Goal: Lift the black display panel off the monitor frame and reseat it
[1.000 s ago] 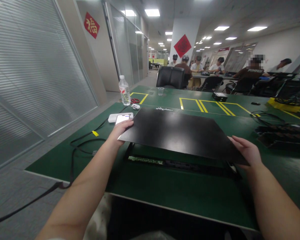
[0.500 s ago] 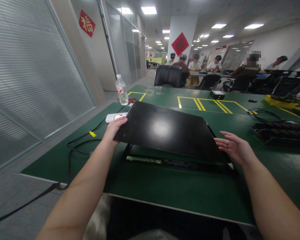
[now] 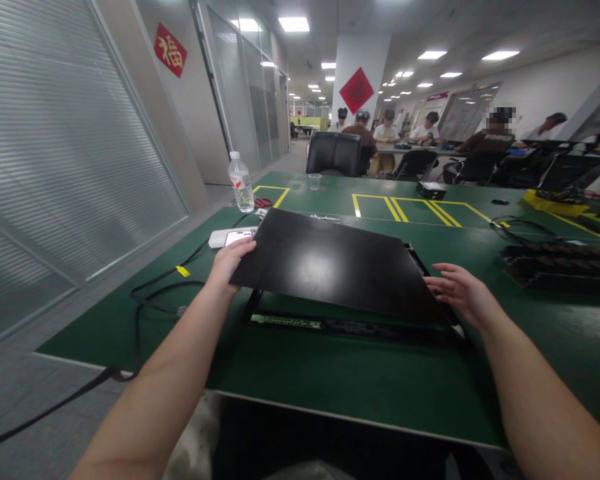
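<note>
A thin black screen panel (image 3: 325,263) is held over a black frame (image 3: 380,329) on the green table, its left side raised and its right side lower. My left hand (image 3: 231,261) grips the panel's left edge, thumb on top. At the right edge is my right hand (image 3: 463,292), its fingers stretched out and slightly apart, the tips at the panel's side; whether they press on it I cannot tell. Along the frame's near side runs a green circuit board strip (image 3: 285,323). The panel covers most of the frame.
Behind my left hand lie a white box-like object (image 3: 220,239) and a phone (image 3: 240,237). A water bottle (image 3: 241,183), red-handled scissors (image 3: 263,203) and a clear cup (image 3: 315,181) stand or lie beyond. Black cables (image 3: 140,307) run left. Dark equipment (image 3: 555,270) sits right; people work behind.
The panel has shifted slightly left on its right side, and its far edge sits a little lower. More of the frame's right side shows. My right hand has moved slightly left with it.
</note>
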Available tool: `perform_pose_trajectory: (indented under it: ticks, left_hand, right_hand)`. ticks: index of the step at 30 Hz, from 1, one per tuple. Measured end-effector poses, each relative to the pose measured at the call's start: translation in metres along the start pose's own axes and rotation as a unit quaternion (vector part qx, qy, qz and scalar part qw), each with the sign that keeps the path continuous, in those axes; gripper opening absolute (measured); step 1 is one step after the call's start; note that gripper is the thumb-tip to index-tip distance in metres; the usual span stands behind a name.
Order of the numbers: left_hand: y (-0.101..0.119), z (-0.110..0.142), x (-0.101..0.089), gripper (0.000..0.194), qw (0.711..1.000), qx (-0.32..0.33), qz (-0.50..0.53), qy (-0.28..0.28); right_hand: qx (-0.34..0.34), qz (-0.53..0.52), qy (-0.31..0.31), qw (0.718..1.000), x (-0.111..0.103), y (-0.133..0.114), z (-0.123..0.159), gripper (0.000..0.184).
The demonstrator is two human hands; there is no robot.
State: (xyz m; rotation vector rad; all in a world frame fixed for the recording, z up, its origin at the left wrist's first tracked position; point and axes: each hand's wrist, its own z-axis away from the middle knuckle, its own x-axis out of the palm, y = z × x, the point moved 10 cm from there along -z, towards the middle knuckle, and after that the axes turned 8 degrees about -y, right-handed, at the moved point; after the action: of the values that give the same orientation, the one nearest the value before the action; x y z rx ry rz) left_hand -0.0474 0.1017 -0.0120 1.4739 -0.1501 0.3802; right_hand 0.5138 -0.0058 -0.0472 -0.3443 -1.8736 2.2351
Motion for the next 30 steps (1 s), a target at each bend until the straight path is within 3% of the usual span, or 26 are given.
perform_pose_trajectory:
  ticks: [5, 14, 30]
  left_hand:
    - [-0.005, 0.000, 0.004, 0.033, 1.000, 0.005, -0.004, -0.008]
    - [-0.023, -0.002, 0.019, 0.043, 0.991, 0.007, -0.090, -0.095]
    - [-0.034, -0.006, 0.013, 0.047, 0.989, -0.003, -0.126, -0.079]
  right_hand:
    - [-0.006, 0.022, 0.017, 1.000, -0.012, 0.003, -0.006, 0.039]
    - [-0.017, 0.032, 0.077, 0.996, -0.029, 0.007, -0.010, 0.029]
    - [-0.031, 0.063, 0.099, 0.993, -0.029, 0.003, -0.009, 0.027]
